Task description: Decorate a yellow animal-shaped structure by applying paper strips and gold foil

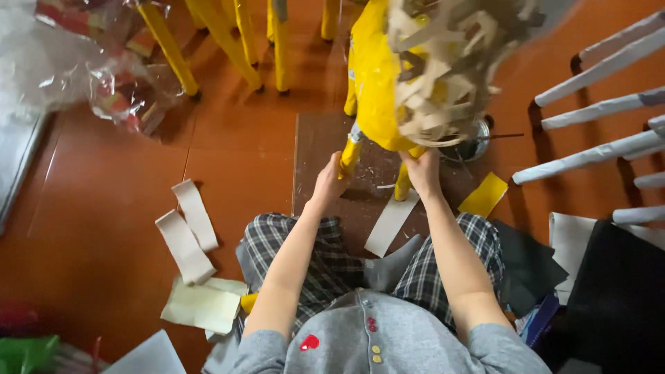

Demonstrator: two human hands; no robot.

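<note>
On floor board [318,149], my left hand [331,181] and right hand [421,172] each clamp a leg of yellow paper animal [373,83].

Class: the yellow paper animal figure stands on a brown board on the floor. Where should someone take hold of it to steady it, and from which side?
Grip the two near legs, from the seated person's side. The yellow figure stands upright; its legs are slim and reachable, as the left hand and right hand show. The shredded paper strips look fragile.
</note>
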